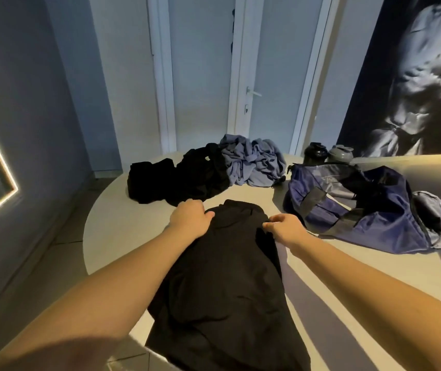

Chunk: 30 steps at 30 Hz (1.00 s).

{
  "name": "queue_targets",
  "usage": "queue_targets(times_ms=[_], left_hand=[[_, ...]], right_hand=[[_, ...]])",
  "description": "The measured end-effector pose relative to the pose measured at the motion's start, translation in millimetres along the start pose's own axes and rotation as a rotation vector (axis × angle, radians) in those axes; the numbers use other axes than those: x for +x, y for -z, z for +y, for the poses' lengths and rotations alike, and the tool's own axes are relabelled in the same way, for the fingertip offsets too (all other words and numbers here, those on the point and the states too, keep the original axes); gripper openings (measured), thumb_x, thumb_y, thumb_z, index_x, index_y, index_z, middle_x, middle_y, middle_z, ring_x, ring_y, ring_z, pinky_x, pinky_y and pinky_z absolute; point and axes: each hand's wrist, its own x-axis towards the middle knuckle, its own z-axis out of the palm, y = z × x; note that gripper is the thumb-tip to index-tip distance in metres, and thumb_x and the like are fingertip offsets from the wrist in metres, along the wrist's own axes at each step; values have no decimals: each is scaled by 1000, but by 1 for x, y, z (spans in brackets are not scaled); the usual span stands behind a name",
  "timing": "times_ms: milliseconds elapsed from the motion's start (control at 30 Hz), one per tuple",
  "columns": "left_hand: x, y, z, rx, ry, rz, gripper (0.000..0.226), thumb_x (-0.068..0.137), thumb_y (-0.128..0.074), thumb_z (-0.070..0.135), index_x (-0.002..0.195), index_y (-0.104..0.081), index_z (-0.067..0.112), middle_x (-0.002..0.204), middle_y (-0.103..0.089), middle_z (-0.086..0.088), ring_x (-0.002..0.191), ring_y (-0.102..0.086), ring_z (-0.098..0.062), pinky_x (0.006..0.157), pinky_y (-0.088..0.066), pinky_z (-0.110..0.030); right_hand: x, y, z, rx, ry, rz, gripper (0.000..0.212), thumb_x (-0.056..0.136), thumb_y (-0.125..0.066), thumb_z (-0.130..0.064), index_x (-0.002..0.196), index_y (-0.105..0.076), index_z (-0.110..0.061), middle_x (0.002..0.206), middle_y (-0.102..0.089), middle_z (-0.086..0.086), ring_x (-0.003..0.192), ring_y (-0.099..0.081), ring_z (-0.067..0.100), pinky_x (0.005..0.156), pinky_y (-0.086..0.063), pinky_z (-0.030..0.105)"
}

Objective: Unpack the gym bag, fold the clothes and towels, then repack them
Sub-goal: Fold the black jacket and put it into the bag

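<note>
The garment (224, 277) before me was plain black — so was the heap of clothes (176, 180) beyond it. The crumpled cloth (254, 164) was grey-blue, the gym bag (369, 223) navy with grey panels and black straps — the table (123, 236) pale beige.

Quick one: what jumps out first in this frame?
The left hand and right hand grip the far edge of a black garment spread down the middle of the pale table. To its right slumps the navy gym bag. Behind it lie unfolded black clothes and grey-blue clothes in a heap.
</note>
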Motion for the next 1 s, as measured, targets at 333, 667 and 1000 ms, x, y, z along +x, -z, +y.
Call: queue_targets(times_ms=[333, 667, 1000], left_hand=[[81, -42, 6, -353, 214, -280, 54, 90, -74, 39, 122, -62, -2, 116, -66, -16, 103, -64, -30, 87, -51, -37], [60, -78, -13, -179, -114, 241, 44, 96, -63, 33, 136, -54, 15, 134, -54, -5, 123, -50, -27, 101, -47, -45], [-71, -42, -50, 74, -588, -314, 66, 103, -38, 58, 161, -22, 30, 169, -10, 10, 156, 0, -11, 128, -7, -38]], right_hand=[[88, -30, -6, 61, -229, 161, 48, 74, -86, -44, 88, -60, -7, 96, -68, 8, 84, -66, 29, 79, -58, 38], [37, -34, -15, -286, 380, 225, 44, 100, -58, -27, 141, -54, -11, 146, -52, 10, 136, -45, 28, 111, -32, 33], [-52, -25, 56, -863, 776, -391, 81, 95, -9, -71, 160, -23, -25, 169, -7, -2, 156, 1, 13, 127, 1, 36]])
